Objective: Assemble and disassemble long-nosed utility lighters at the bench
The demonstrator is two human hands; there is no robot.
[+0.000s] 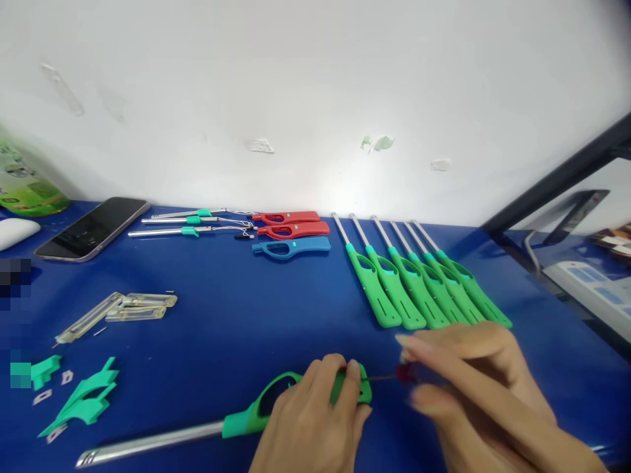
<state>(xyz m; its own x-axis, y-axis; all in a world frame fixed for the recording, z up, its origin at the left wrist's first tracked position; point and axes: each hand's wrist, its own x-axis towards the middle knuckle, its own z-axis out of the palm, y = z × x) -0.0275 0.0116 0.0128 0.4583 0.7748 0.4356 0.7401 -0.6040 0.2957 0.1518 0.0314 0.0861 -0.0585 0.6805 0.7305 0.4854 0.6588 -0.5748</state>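
Observation:
My left hand (pixel 313 414) lies over the handle of a green long-necked gas lighter (pixel 238 424), holding it down on the blue table with its metal tube pointing left. In my right hand (pixel 486 384) is a small screwdriver (pixel 405 373), with a red part and a thin metal shaft, pinched between thumb and fingers. The shaft's tip reaches the butt end of the green handle, close to my left fingertips; the exact contact is too small to tell. The right fingers are slightly blurred, and most of the screwdriver's handle is hidden.
Several green lighters (pixel 411 289) lie in a slanted row behind my right hand. Red casings (pixel 300 230), a blue casing (pixel 305 246) and metal tubes with wires (pixel 162 232) line the wall. At left are clear fuel tanks (pixel 138 314), green plastic pieces (pixel 86 401) and a phone (pixel 93 230).

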